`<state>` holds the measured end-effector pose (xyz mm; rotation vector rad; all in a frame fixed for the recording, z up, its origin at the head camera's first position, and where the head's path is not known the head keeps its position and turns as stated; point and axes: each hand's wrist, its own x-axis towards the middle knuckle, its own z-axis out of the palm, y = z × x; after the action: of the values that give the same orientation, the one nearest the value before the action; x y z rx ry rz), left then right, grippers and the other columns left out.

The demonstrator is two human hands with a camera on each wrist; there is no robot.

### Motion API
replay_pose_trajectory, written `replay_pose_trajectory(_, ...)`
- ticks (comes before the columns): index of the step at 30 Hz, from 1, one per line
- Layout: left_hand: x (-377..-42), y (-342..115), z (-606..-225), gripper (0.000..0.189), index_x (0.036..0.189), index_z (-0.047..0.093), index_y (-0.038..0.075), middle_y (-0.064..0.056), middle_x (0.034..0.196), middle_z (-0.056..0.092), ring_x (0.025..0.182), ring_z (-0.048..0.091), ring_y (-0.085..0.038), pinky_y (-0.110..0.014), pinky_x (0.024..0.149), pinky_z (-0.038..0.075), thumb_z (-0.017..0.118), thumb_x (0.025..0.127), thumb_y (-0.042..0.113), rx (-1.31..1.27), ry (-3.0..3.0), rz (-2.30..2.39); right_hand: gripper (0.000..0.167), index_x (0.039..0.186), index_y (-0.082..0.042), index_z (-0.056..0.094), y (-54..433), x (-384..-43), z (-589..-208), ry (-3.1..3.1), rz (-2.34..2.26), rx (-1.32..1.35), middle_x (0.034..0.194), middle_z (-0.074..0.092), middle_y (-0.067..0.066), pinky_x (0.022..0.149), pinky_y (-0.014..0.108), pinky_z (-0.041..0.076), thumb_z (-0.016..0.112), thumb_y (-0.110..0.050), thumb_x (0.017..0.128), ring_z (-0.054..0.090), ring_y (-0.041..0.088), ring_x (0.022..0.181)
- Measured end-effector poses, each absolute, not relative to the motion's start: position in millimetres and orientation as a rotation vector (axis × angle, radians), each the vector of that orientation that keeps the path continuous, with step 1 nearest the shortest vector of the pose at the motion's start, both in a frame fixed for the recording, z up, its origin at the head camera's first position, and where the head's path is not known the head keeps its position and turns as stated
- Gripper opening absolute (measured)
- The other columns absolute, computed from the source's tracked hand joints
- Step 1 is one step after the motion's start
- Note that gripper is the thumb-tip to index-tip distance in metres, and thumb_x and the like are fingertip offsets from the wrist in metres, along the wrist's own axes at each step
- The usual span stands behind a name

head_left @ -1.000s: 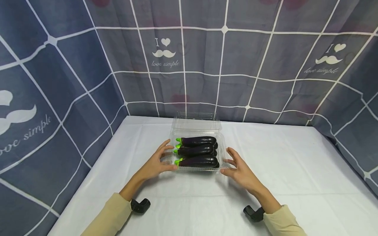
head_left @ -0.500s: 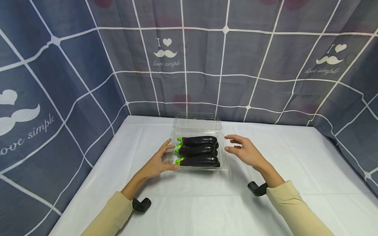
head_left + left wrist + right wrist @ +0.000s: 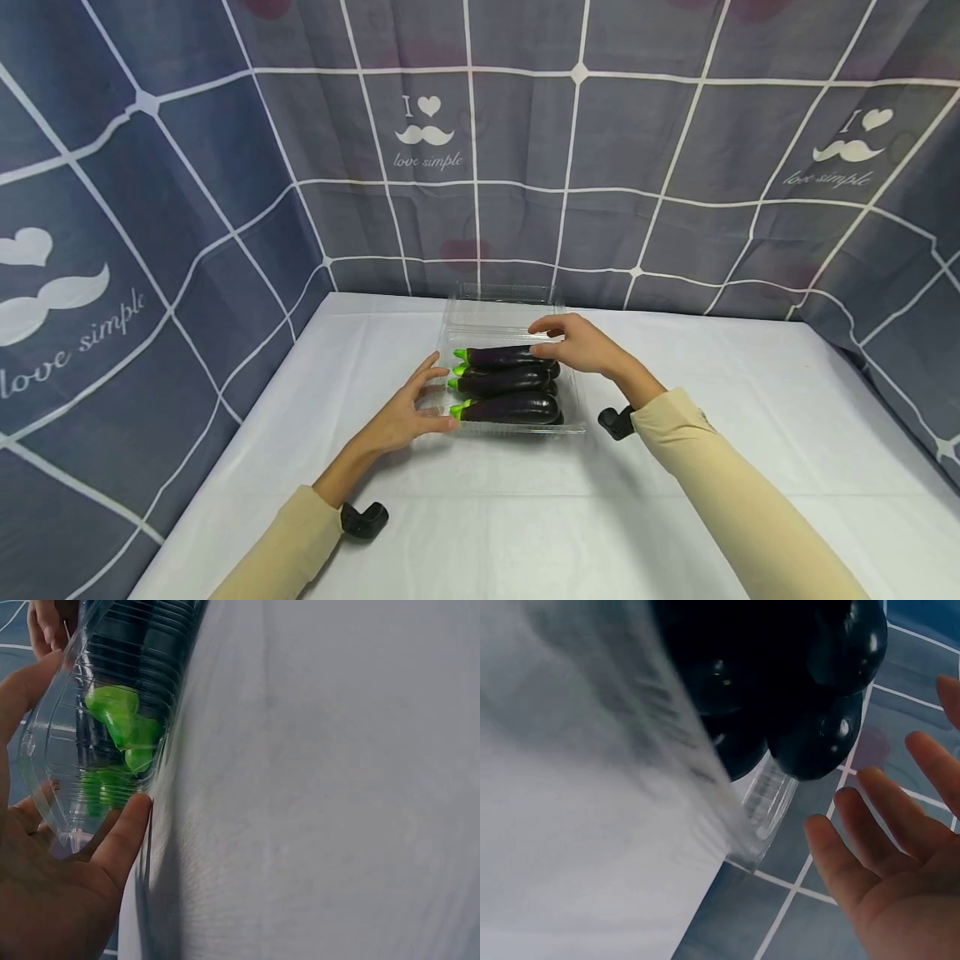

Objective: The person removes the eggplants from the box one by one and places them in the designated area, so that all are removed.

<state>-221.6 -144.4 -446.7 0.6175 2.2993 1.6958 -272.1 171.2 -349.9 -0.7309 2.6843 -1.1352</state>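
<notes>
A clear plastic clamshell box [image 3: 573,408] with its lid [image 3: 491,315] folded back holds several glossy dark eggplants [image 3: 512,408], green stems to the left. My left hand [image 3: 396,423] rests at the box's left end. In the left wrist view, that hand's fingertips touch the ribbed plastic at the rim and the lower corner, near the stems [image 3: 124,724]. Over the box's far right corner my right hand [image 3: 588,346] hovers, overlapping the rounded end of the farthest eggplant [image 3: 497,357]. The right wrist view shows the right hand's fingers spread beside the eggplant ends [image 3: 817,735], holding nothing.
A white cloth [image 3: 510,517] covers the table under the box. Grey-blue grid-patterned curtains [image 3: 615,150] hang behind and at both sides. A black camera mount [image 3: 365,521] is at the left wrist, another mount [image 3: 617,422] at the right.
My right hand has left the box's near right side, moved up and away, then come left over its far right corner. My left hand has stayed at the left end.
</notes>
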Motion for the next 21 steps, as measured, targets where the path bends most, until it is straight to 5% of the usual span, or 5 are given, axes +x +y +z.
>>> replay_pose_trajectory(21, -219.7, -141.8, -444.7, 0.082, 0.15, 0.036, 0.006, -0.002, 0.165, 0.0, 0.145, 0.019, -0.039, -0.052, 0.104, 0.041, 0.082, 0.084, 0.02, 0.616, 2.295, 1.708, 0.039, 0.13, 0.005, 0.06, 145.5, -286.0, -364.3, 2.549, -1.071, -0.799, 0.13, 0.061, 0.019, 0.102, 0.048, 0.044, 0.064, -0.007, 0.093, 0.055, 0.036, 0.123)
